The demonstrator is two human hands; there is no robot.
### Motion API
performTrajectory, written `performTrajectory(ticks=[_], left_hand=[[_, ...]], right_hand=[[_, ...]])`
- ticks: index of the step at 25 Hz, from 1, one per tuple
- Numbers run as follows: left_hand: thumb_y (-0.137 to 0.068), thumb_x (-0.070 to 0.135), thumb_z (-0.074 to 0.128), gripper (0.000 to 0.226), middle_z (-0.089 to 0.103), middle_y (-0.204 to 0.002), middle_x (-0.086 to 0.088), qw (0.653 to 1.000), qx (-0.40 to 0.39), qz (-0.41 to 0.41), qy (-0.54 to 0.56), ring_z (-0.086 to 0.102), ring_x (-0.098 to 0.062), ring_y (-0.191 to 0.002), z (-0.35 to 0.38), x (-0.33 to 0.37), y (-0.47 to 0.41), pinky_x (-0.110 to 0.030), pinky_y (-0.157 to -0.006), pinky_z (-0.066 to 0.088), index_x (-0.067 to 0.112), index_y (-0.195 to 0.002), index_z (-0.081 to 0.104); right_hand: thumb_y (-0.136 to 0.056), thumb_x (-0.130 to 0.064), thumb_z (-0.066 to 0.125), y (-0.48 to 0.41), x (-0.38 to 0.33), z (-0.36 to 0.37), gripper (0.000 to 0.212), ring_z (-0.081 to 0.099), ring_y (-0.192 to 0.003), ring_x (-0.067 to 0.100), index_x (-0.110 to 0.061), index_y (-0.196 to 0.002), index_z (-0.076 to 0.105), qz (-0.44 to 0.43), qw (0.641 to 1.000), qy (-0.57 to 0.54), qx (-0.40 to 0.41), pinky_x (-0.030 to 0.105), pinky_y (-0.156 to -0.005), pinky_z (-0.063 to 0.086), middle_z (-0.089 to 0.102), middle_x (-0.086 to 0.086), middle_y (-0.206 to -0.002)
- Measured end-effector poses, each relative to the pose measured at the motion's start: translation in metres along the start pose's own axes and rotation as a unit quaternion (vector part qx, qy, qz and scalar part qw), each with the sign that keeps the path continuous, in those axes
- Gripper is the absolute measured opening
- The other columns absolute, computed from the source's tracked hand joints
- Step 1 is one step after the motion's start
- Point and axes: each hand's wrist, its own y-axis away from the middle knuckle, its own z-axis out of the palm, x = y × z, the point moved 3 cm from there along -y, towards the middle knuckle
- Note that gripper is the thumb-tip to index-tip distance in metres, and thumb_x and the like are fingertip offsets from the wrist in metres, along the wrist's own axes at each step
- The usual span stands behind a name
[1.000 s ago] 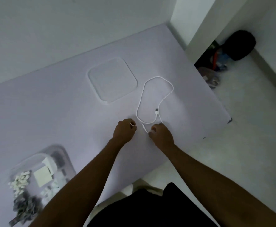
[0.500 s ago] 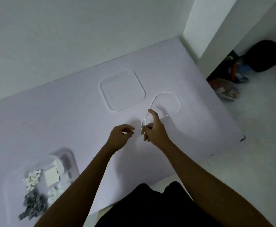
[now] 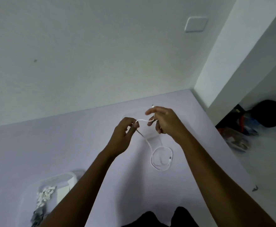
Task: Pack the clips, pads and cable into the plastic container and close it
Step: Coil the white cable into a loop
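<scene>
Cable: white, one short span bridging both raised hands. Left hand pinches it at the fingertips; from there it drops to a loop on the table. Right hand, fingers half curled, grips the plug end, so coiling runs rightward.

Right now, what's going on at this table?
A person is gathering up a white cable with both bare hands. The left hand pinches it and the right hand holds one end raised above the table, while the rest hangs down into a loop lying on the surface. The plastic container sits open at the lower left with white and grey clips already inside. The cable is not yet packed.
</scene>
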Motion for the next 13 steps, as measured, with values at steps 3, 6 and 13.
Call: performTrajectory(ticks=[3, 6, 13], left_hand=[[-0.103, 0.03, 0.044, 0.024, 0.062, -0.083, 0.006, 0.997, 0.068, 0.008, 0.022, 0.059, -0.007, -0.079, -0.039, 0.024, -0.003, -0.015, -0.069, 0.042, 0.017, -0.09, 0.059], [-0.103, 0.031, 0.044, 0.025, 0.056, -0.071, 0.001, 0.992, 0.118, 0.013, 0.038, 0.051, -0.008, -0.066, -0.071, 0.044, -0.008, -0.015, -0.062, 0.039, 0.015, -0.088, 0.057], [-0.104, 0.029, 0.042, 0.035, 0.048, -0.059, 0.001, 0.994, 0.08, -0.032, 0.069, 0.042, -0.013, -0.052, -0.085, 0.072, -0.015, -0.031, -0.052, 0.036, 0.019, -0.072, 0.052]], right_hand=[[-0.095, -0.023, 0.049, 0.005, -0.029, 0.012, 0.03, 0.06, -0.064, 0.002, -0.02, -0.086, 0.077, -0.031, 0.976, 0.183, -0.116, 0.026, -0.067, 0.045, 0.075, -0.002, -0.083], [-0.094, -0.025, 0.056, 0.017, -0.06, 0.018, 0.027, 0.065, -0.089, 0.004, -0.017, -0.078, 0.076, -0.096, 0.961, 0.198, -0.168, 0.028, -0.086, 0.048, 0.073, -0.012, -0.093], [-0.099, -0.025, 0.049, 0.025, -0.143, 0.073, 0.019, 0.051, -0.052, 0.006, -0.012, -0.093, 0.062, -0.036, 0.784, -0.527, -0.326, 0.018, -0.051, 0.04, 0.057, -0.003, -0.065]])
